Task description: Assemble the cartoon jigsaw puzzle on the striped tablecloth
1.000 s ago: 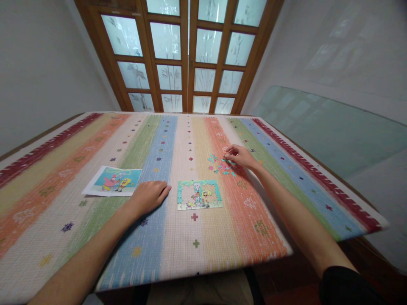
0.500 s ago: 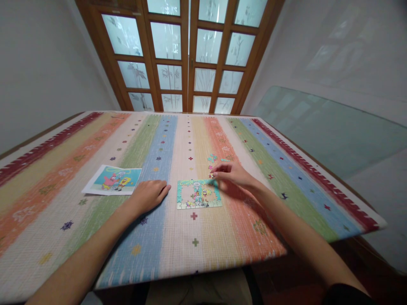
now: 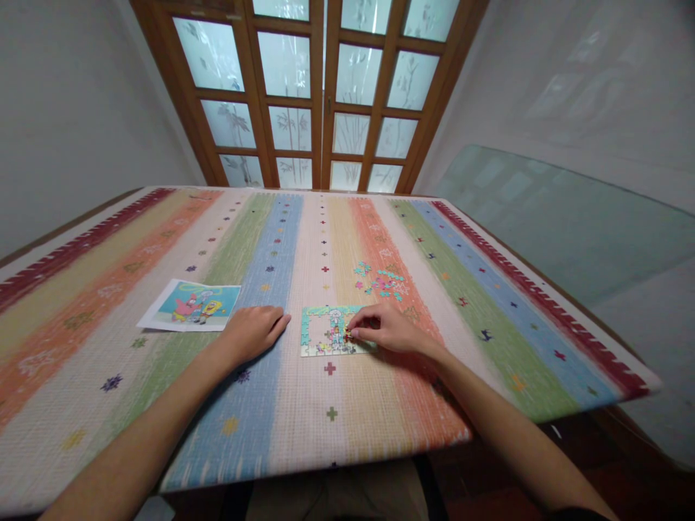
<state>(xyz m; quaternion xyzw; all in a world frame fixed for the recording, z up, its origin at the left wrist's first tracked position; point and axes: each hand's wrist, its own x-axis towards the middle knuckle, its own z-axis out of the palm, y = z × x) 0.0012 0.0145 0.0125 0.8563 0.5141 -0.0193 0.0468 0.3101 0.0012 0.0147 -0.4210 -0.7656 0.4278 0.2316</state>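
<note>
A small, partly built jigsaw puzzle (image 3: pixel 326 331) lies on the striped tablecloth (image 3: pixel 304 405) in front of me. My right hand (image 3: pixel 385 329) rests over the puzzle's right side, its fingertips pinched on a small puzzle piece at the picture's middle. My left hand (image 3: pixel 253 331) lies flat on the cloth just left of the puzzle, fingers together and stretched out, holding nothing. Several loose puzzle pieces (image 3: pixel 380 281) are scattered on the cloth beyond the puzzle, to the right.
A printed reference picture (image 3: pixel 190 305) with cartoon figures lies to the left of my left hand. Wooden glass-paned doors (image 3: pixel 326 94) stand behind the table. A glass sheet (image 3: pixel 570 224) leans at the right wall. The table's near edge is close to my body.
My right hand has come back from the loose pieces to the puzzle, pinching a piece, and now sits over its right half. The left hand has stayed put.
</note>
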